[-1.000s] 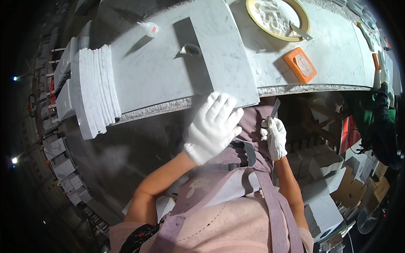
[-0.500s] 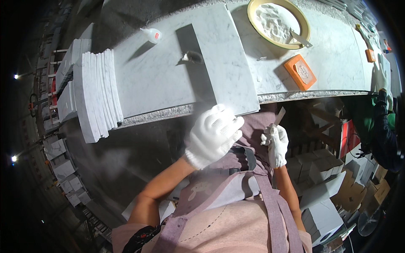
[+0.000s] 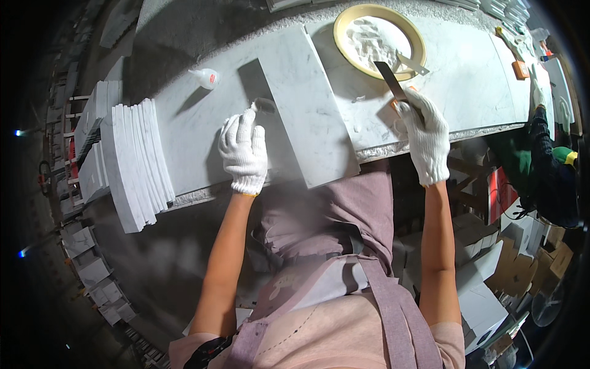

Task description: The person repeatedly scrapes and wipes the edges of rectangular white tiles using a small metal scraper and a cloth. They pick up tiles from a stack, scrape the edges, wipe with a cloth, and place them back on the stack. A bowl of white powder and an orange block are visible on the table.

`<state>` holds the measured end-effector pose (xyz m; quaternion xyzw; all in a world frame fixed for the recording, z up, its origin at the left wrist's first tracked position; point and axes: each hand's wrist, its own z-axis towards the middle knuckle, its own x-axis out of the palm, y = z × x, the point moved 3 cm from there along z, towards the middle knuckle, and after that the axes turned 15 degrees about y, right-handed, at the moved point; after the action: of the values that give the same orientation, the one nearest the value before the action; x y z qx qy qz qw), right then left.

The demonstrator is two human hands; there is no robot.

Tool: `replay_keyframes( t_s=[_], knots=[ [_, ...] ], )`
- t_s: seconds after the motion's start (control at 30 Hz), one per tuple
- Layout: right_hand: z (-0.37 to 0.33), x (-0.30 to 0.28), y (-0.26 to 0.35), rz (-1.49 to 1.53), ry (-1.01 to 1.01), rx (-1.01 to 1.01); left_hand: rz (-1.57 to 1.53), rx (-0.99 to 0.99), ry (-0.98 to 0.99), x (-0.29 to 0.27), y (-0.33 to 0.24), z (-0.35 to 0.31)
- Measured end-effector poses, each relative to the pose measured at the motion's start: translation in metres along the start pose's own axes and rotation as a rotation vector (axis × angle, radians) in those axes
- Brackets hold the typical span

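Note:
My gloved left hand (image 3: 244, 150) reaches over the white-grey marble slab, fingers stretched out and apart from the thumb. Its fingertips are beside a small clear bottle with a whitish tip (image 3: 264, 106) lying on the slab; whether they touch it I cannot tell. In my gloved right hand (image 3: 425, 136) is a flat scraper (image 3: 390, 81), its dark blade pointing up and left toward the bowl. An orange box (image 3: 395, 106) is mostly hidden behind that hand. Between my hands a narrower marble piece (image 3: 307, 111) lies raised above the slab, throwing a shadow to its left.
A yellow-rimmed bowl (image 3: 420, 46) of white powder holds a metal spatula (image 3: 413, 63). Left of it stands a white squeeze bottle (image 3: 206, 78). Several thin marble slabs (image 3: 138, 163) are stacked upright at the left. At far right a co-worker's dark sleeve (image 3: 542, 132) shows.
My left hand has moved from near my body onto the slab beside the small bottle. My right hand has risen with the scraper, over the table edge, and now covers most of the orange box.

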<state>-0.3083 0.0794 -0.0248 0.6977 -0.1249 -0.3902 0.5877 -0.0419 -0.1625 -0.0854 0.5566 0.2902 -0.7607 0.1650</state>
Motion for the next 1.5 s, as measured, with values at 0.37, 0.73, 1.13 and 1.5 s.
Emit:
replay_keyframes(
  t_s=[0.37, 0.73, 1.13, 1.5],
  knots=[
    [0.073, 0.018, -0.007, -0.272, 0.052, 0.090, 0.104, -0.039, 0.089, 0.005, -0.004, 0.008],
    [0.094, 0.021, 0.002, -0.052, 0.181, 0.360, 0.084, 0.013, 0.056, 0.007, 0.001, 0.007],
    [0.086, 0.022, -0.013, 0.277, 0.153, 0.354, 0.064, -0.010, 0.011, 0.000, -0.003, 0.006],
    [0.053, 0.085, 0.013, 0.329, 0.285, 0.256, 0.046, -0.017, 0.011, -0.007, -0.005, 0.005]
  ],
)
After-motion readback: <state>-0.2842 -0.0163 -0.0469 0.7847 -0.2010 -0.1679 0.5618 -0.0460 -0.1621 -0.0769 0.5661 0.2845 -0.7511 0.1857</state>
